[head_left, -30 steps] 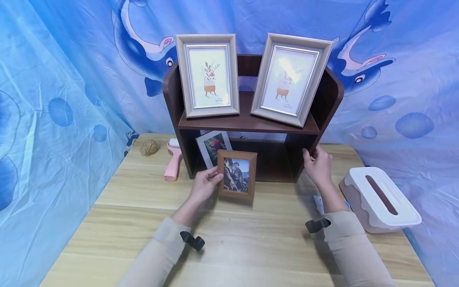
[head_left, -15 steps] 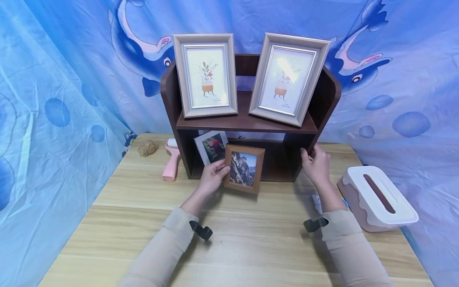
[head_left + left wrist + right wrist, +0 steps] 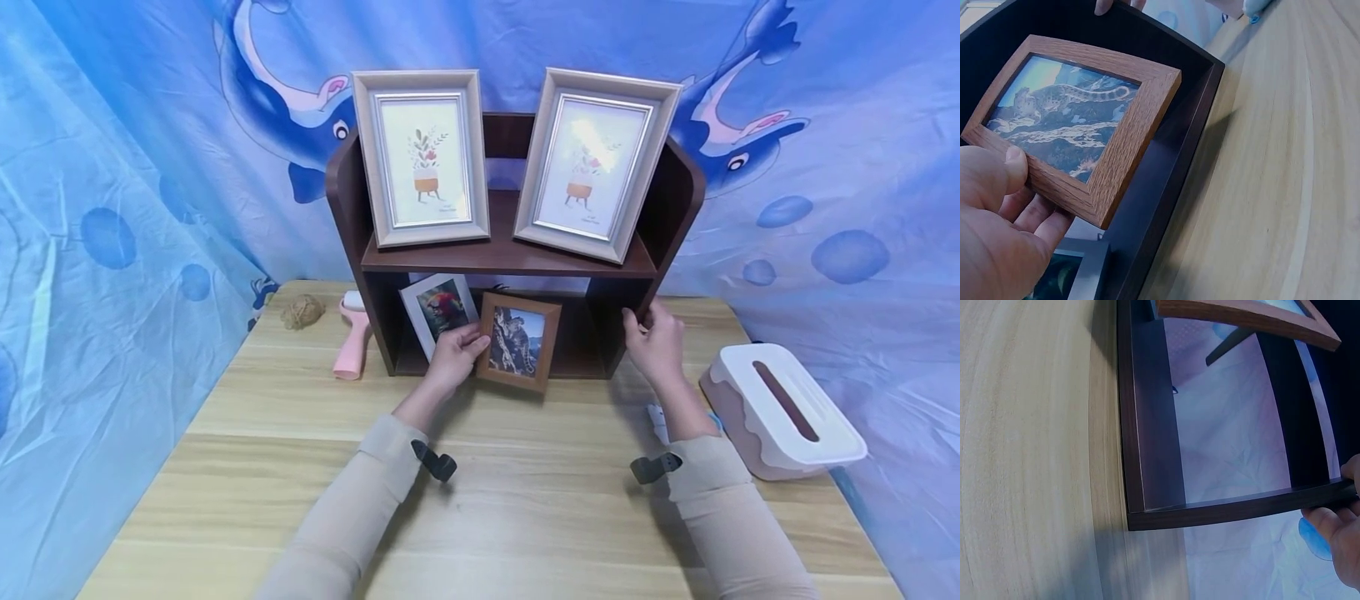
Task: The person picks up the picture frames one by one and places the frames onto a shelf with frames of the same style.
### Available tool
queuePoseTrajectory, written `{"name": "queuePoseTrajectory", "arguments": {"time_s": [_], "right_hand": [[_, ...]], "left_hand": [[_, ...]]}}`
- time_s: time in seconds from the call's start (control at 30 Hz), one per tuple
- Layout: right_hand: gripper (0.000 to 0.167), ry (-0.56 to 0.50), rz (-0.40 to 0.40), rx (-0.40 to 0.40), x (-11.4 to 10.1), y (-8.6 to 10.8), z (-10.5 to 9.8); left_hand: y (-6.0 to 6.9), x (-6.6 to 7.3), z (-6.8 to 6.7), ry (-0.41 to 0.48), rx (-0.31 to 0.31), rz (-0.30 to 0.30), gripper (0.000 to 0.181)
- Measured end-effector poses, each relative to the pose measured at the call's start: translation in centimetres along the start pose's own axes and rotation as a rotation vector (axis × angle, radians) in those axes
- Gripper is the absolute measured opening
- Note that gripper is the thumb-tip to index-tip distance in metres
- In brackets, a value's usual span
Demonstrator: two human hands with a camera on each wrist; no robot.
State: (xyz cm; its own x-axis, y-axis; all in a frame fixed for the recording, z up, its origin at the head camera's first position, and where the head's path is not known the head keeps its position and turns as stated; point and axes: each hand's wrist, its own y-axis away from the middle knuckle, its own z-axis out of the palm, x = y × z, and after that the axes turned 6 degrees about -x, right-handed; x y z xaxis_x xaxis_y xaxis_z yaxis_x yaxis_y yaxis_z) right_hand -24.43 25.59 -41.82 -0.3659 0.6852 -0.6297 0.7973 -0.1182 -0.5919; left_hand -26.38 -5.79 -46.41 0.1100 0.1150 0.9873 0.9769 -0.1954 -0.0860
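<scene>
My left hand [image 3: 455, 360] pinches the left edge of a brown wooden picture frame [image 3: 519, 342] with a leopard photo. In the left wrist view the thumb lies on the front of the frame and the fingers go behind it. The frame hangs tilted at the mouth of the lower compartment of a dark brown shelf [image 3: 495, 265]. My right hand [image 3: 657, 343] grips the right side panel of that shelf between thumb and fingers. A white picture frame [image 3: 408, 304] with a parrot photo leans inside the lower compartment at the left, partly behind my left hand.
Two large beige picture frames [image 3: 365, 125] stand on the upper shelf. Left of the shelf lie a pink lint roller [image 3: 352, 346] and a ball of twine [image 3: 303, 312]. A white-lidded tissue box [image 3: 817, 417] stands at right, beside a partly hidden small white-and-blue item [image 3: 657, 421].
My left hand has carried the brown frame up, rightward and toward the shelf's lower compartment. The right hand keeps its hold on the side panel. The whole view has shifted slightly.
</scene>
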Motion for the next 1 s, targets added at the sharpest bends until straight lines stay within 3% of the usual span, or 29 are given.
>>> {"name": "queuePoseTrajectory", "arguments": {"time_s": [0.43, 1.0], "right_hand": [[0.011, -0.017, 0.022, -0.005, -0.1, -0.2, 0.1], [0.011, -0.023, 0.019, -0.008, 0.1, -0.1, 0.2]], "left_hand": [[-2.6, -0.1, 1.4, -0.053, -0.036, 0.039, 0.038], [-5.7, -1.0, 3.5, 0.005, -0.035, 0.0, 0.039]]}}
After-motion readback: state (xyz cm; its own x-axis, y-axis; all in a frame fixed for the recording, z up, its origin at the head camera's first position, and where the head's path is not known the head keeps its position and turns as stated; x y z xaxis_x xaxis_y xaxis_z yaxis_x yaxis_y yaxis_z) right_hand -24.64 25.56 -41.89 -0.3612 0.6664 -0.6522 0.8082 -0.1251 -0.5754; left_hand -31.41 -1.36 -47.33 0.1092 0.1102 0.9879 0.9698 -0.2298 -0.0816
